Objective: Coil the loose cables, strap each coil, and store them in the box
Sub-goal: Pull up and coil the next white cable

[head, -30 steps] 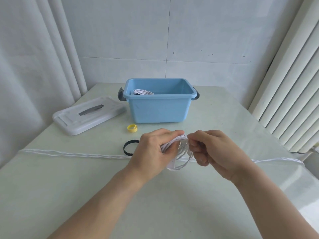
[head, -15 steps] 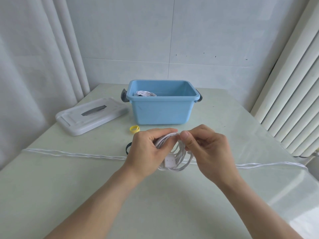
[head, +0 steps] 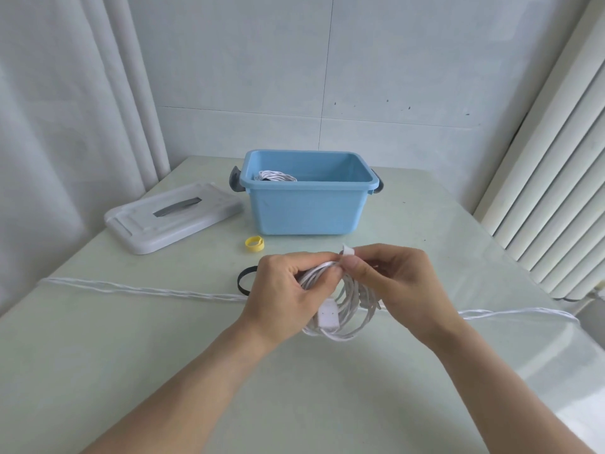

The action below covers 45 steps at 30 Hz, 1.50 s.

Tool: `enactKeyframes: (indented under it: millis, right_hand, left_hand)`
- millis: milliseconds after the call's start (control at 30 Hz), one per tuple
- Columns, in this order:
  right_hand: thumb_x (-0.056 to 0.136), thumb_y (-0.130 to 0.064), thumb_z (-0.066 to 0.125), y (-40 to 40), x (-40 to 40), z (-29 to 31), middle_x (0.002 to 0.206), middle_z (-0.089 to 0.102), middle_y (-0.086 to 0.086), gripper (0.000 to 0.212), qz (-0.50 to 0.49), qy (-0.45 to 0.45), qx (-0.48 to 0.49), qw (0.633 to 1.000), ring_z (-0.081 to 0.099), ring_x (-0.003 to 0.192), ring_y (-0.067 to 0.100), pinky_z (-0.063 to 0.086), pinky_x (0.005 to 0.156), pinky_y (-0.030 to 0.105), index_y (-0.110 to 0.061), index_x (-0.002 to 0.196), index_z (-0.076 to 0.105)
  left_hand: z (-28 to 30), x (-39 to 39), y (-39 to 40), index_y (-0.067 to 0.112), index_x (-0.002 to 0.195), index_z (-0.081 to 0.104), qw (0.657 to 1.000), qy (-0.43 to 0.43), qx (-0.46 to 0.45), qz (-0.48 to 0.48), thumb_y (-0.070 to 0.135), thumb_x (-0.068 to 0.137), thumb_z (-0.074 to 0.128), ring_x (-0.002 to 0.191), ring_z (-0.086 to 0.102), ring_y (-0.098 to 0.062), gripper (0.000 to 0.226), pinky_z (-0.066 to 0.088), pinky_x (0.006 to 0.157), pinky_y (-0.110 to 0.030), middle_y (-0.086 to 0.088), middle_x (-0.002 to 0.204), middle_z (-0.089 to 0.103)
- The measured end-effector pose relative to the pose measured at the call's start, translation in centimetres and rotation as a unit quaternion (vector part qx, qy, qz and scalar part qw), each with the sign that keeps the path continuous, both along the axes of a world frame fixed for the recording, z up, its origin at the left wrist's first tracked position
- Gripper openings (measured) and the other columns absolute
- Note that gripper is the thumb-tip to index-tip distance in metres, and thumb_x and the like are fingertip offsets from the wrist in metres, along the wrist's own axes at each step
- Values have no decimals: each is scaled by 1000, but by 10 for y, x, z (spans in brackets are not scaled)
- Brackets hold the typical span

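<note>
A white strap (head: 347, 250) end now sticks up where the left hand (head: 288, 286) and right hand (head: 397, 283) pinch the cable coil (head: 347, 309); a loose pinch could let loops spring apart.

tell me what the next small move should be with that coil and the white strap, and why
Probably pull the white strap snug around the top of the coil and press it closed. The left hand grips the bundled loops, the right hand pinches the strap end above them, and the strap looks unfastened. The blue box stands open beyond.
</note>
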State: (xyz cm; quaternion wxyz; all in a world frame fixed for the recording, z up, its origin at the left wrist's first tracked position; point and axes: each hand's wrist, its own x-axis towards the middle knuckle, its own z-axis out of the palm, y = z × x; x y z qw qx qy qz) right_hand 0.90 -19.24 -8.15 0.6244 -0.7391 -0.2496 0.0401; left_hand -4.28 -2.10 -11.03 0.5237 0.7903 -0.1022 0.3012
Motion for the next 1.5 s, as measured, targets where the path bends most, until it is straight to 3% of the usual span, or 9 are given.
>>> enactKeyframes:
  millis: [100, 367, 533, 667, 833, 933, 1067, 1233, 1500]
  right_hand:
    - [83, -12, 81, 2, -2, -4, 84, 77, -5, 8, -39, -120, -3, 992, 73, 85, 21, 57, 87, 44, -20, 85, 78]
    - [86, -4, 75, 6, 1, -15, 83, 75, -13, 13, -53, -191, -26, 980, 73, 79, 7, 54, 75, 17, -16, 84, 72]
    - [89, -6, 73, 6, 2, -15, 81, 72, -12, 13, -68, -220, -50, 972, 69, 76, 11, 54, 69, 27, -17, 83, 68]
    - [91, -10, 70, 8, 0, -12, 78, 71, -9, 22, -76, -194, -72, 975, 66, 68, 12, 51, 61, 28, -27, 80, 61]
    - [95, -13, 65, 10, -1, -8, 54, 62, 1, 16, -70, -122, -89, 986, 50, 40, 9, 37, 45, 16, -19, 80, 62]
    - [95, -12, 64, 9, 1, -8, 43, 53, -8, 15, -62, -70, -96, 991, 43, 34, 6, 32, 40, 13, -12, 81, 62]
    - [96, -15, 63, 9, 5, -9, 47, 57, -9, 14, -58, -21, -102, 993, 46, 37, 5, 37, 41, 16, -12, 83, 62]
    - [102, -23, 54, 12, 10, -11, 59, 57, -11, 26, -4, 46, -138, 989, 48, 50, 5, 39, 55, 23, -13, 79, 60]
    - [101, -25, 58, 16, 10, -10, 64, 62, 9, 33, -25, 170, -104, 980, 59, 55, 21, 49, 51, 31, 1, 81, 67]
  left_hand:
    - [0, 4, 1, 16, 96, 80, 998, -25, 48, 25, 17, 84, 76, 84, 69, -8, 12, 52, 75, -20, 7, 92, 73]
    - [0, 6, 3, 15, 96, 80, 1000, 8, 9, -15, 18, 82, 78, 84, 70, -14, 15, 58, 74, -33, 7, 92, 71]
    - [0, 6, 2, 10, 92, 79, 999, 6, 0, -37, 13, 80, 80, 81, 70, -17, 12, 57, 75, -28, 3, 91, 68]
    - [0, 6, 6, 10, 87, 71, 996, 41, 17, -80, 11, 78, 82, 87, 69, -19, 14, 56, 84, -29, 2, 96, 67]
    - [4, 5, 12, 14, 89, 68, 991, 78, 47, -101, 14, 78, 74, 90, 69, -21, 13, 55, 85, -37, 2, 98, 67]
    - [4, 6, 10, 12, 90, 69, 988, 55, 126, -67, 8, 78, 77, 87, 66, -14, 15, 53, 80, -33, 5, 95, 65]
    - [6, 6, 7, 9, 89, 69, 981, 15, 191, -32, 7, 78, 79, 81, 62, -9, 15, 49, 74, -24, 3, 93, 63]
    - [1, 3, 5, 16, 90, 68, 962, -22, 274, 9, 17, 81, 74, 80, 59, -19, 11, 46, 75, -33, 8, 93, 60]
    - [-6, 7, 7, 13, 87, 68, 952, -57, 297, 50, 32, 84, 70, 74, 51, -19, 19, 37, 75, -20, 7, 88, 61]
